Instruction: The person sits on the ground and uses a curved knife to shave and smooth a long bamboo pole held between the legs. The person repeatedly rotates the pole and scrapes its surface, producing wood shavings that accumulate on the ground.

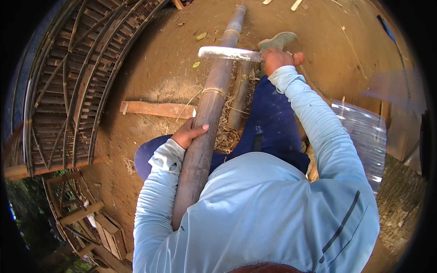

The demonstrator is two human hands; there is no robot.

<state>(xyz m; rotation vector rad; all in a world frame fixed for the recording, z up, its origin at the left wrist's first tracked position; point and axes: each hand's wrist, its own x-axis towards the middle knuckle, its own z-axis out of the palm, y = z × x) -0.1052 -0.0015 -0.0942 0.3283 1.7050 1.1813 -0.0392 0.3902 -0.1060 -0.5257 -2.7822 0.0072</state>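
Note:
A long brown bamboo pole (207, 109) slants from beside my left arm up to the far ground, with raised nodes along it. My left hand (190, 133) is closed round its near half, thumb on top, other fingers mostly hidden. Out in front, my right hand (276, 61) grips a machete (230, 53) by its handle, whose rounded reddish-brown end juts out to the right. Its pale, shiny blade, a bit smeared, lies crosswise over the pole's far part; whether it touches the bamboo I cannot tell.
A short round log (240, 93) and pale shavings lie under the pole, between my legs. To the left are a flat wooden board (157, 109) and a large slatted bamboo frame (73, 86). Clear corrugated sheeting (362, 136) stands right. My booted foot (278, 40) is stretched ahead.

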